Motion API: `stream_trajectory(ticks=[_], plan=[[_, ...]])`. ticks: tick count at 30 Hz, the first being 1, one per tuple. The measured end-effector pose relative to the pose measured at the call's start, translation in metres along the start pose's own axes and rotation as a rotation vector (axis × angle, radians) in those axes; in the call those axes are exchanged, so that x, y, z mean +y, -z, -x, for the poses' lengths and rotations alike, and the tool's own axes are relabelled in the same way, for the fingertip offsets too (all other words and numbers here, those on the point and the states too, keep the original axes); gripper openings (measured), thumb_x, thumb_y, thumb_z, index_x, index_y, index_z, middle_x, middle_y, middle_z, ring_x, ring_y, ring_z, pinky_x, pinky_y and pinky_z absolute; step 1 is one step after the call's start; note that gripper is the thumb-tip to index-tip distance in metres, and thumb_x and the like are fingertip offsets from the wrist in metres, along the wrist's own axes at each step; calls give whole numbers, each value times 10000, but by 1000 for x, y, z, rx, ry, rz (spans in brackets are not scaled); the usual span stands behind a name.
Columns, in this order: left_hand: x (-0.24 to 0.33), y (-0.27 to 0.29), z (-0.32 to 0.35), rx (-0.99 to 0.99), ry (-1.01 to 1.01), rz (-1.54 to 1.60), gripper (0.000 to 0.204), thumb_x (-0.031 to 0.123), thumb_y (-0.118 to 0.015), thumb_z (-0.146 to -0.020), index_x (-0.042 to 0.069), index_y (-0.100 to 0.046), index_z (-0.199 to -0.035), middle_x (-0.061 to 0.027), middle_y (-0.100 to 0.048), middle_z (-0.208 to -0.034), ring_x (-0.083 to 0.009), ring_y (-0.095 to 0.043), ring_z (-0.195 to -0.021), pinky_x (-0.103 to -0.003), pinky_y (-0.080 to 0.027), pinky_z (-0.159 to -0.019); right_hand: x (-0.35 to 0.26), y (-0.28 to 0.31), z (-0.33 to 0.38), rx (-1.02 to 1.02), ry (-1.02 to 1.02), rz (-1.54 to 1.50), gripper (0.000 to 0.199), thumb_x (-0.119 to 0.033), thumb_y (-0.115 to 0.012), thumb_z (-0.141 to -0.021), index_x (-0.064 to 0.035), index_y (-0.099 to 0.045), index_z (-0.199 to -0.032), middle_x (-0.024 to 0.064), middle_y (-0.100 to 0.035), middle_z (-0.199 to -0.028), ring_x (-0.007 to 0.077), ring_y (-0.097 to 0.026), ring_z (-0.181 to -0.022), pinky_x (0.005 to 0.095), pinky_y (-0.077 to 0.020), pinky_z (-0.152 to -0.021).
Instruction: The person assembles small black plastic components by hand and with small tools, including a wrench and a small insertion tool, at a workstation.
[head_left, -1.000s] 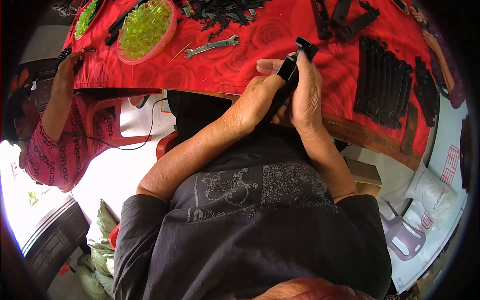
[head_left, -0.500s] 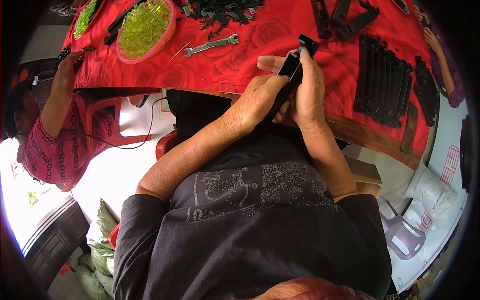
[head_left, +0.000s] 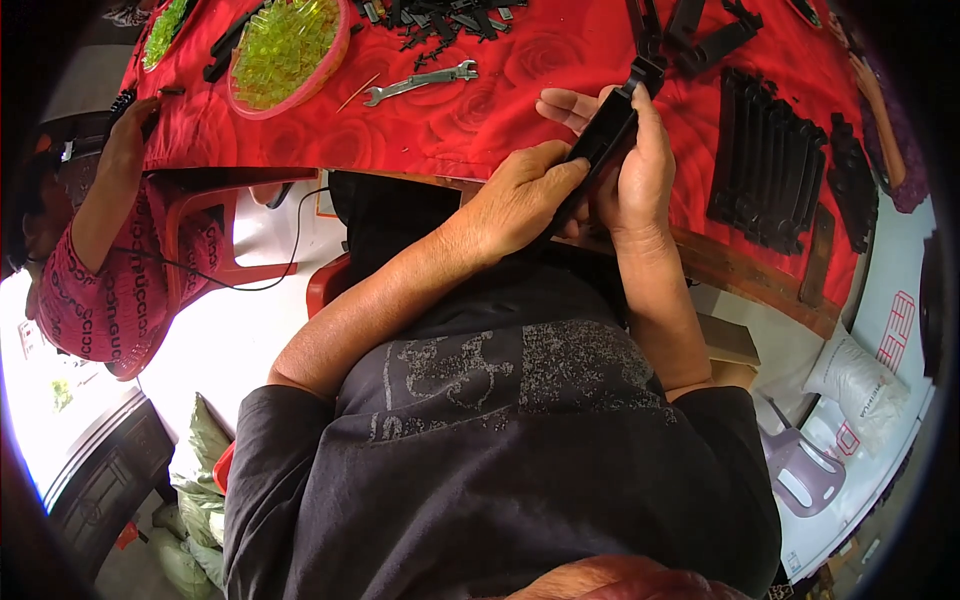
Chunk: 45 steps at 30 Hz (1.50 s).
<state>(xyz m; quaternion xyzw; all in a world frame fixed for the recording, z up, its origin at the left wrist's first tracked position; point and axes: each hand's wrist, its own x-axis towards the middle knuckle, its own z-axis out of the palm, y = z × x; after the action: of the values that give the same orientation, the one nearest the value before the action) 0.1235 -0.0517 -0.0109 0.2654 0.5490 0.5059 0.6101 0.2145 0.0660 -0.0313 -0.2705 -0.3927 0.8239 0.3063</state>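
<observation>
A long black plastic channel-shaped part [head_left: 604, 130] slants away from me above the table's front edge. My left hand [head_left: 522, 196] grips its near portion, with the thumb lying along the top. My right hand [head_left: 642, 178] cradles it from the right; its thumb presses near the far end, and some of its fingers stretch out past the left side. The part's near end is partly hidden by my hands. Just beyond its far end lie similar black parts [head_left: 715, 45] on the red cloth.
The red tablecloth [head_left: 450, 130] carries an open-end wrench [head_left: 420, 83], a pink bowl [head_left: 343, 45] of yellow-green clear pieces, small black pieces [head_left: 440, 25] and a row of long black parts [head_left: 768, 165]. A co-worker's arm [head_left: 108, 190] is at left, another person's arm [head_left: 875, 110] at far right.
Both hands have shifted a little to the right with the black part. Its far end now appears close to the black parts lying beyond. The left thumb sits slightly farther along it.
</observation>
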Motion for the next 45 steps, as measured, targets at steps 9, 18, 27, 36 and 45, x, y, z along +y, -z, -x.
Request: stream_trajectory(ticks=[9, 18, 27, 36, 45], plan=[[-11, -2, -8, 41, -98, -40, 314, 275, -450, -1047, -19, -543, -990, -59, -626, -732, -119, -613, -602, -267, -505, -558, -3, -1, 0, -26, 55, 18, 565, -441, -319, -1040, 64, -569, -990, 280, -697, -1026, 358, -692, -993, 417, -551, -894], [-11, -2, -7, 29, -50, -56, 352, 308, -423, -1050, -17, -555, -1035, -39, -609, -725, -110, -590, -601, -253, -487, -563, -4, 0, 2, -75, 87, 36, 491, -423, -305, -1052, 4, -524, -950, 305, -678, -1061, 390, -669, -1039, 439, -527, -931], [-9, -2, -5, -21, -62, -9, 349, 330, -413, -1069, 12, -538, -998, -23, -575, -714, -95, -542, -620, -242, -457, -594, -6, -4, 5, -77, 93, 102, 487, -441, -281, -1056, -24, -491, -919, 321, -664, -1089, 401, -655, -1071, 444, -516, -944], [-10, -4, -3, 11, -23, 35, 353, 337, -432, -1063, 15, -558, -990, -12, -555, -662, -86, -516, -575, -226, -421, -555, -4, -15, 11, 17, 84, 120, 714, -489, -251, -1033, 116, -625, -964, 246, -711, -965, 326, -711, -924, 392, -570, -842], [-12, -7, -4, 94, -38, 93, 350, 308, -496, -1035, 17, -597, -869, 3, -550, -598, -79, -496, -464, -233, -381, -440, -2, -16, 14, 18, 103, 177, 738, -517, -265, -1019, 114, -640, -945, 233, -713, -937, 307, -712, -899, 381, -577, -806]])
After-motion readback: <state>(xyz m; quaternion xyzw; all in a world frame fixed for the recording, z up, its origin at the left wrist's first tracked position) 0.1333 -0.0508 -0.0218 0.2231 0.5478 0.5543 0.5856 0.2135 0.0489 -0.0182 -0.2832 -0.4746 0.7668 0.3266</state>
